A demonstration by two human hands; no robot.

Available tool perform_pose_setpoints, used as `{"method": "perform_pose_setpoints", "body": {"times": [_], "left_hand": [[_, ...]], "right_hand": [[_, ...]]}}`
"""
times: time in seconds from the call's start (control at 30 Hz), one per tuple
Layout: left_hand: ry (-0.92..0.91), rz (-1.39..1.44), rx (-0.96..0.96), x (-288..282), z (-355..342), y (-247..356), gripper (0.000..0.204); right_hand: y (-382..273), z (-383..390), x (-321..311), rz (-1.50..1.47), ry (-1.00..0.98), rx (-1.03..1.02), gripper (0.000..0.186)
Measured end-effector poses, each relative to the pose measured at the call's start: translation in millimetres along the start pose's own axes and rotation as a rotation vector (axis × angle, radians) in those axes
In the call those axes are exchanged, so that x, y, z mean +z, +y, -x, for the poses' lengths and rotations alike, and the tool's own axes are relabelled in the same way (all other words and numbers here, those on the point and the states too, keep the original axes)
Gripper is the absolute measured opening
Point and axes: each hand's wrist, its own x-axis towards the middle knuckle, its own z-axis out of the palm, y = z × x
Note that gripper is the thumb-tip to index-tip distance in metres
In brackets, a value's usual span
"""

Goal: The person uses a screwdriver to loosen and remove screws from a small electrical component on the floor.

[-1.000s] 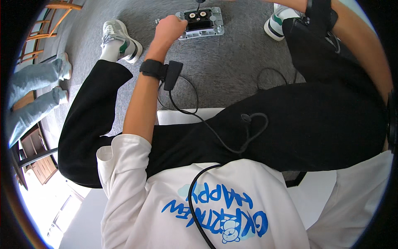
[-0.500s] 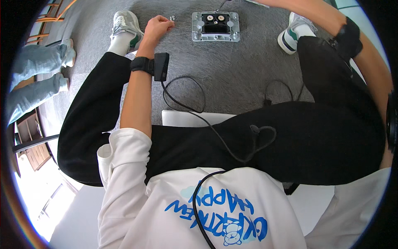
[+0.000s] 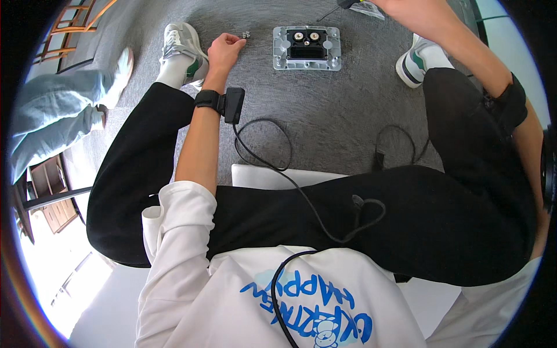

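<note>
On the grey carpet ahead lies a silver metal housing (image 3: 279, 61) with a black insert (image 3: 306, 52) bearing two round, pale-metal fittings. My left hand (image 3: 225, 52) is left of it, fingertips pinched together beside a small cluster of metal pieces (image 3: 246, 35), which look like screws. Whether one is between the fingers is hidden. At the top right, my right hand (image 3: 409, 14) is closed around a screwdriver (image 3: 348, 3) with a dark handle. Its thin shaft slants down toward the housing's far edge, the tip a little apart from it.
A clear plastic bag (image 3: 370, 10) lies beyond the housing, near my right hand. Black cables (image 3: 290, 165) run from my left wrist device (image 3: 234, 105) across my lap. A white board-like edge (image 3: 290, 177) shows by my legs. Another person's legs (image 3: 64, 95) are at the left.
The view has tilted, so the floor things sit lower. My right hand has drawn slightly away, bringing the screwdriver's handle into view. At left, the other person's foot has shifted right.
</note>
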Motion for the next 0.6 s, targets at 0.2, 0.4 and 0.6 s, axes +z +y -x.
{"method": "perform_pose_setpoints", "body": {"times": [0.2, 0.4, 0.6], "left_hand": [[0.041, -0.111, 0.040, 10, -6, -18, 0.033], [0.046, -0.046, 0.035, 17, -7, -15, 0.031], [0.079, 0.025, 0.001, 23, -7, -16, 0.032]], "right_hand": [[12, 2, -6, 0.033, 0.032, -0.017, 0.023], [20, 10, -15, 0.001, 0.024, 0.131, 0.026], [25, 11, -9, 0.029, 0.019, 0.092, 0.027]]}}
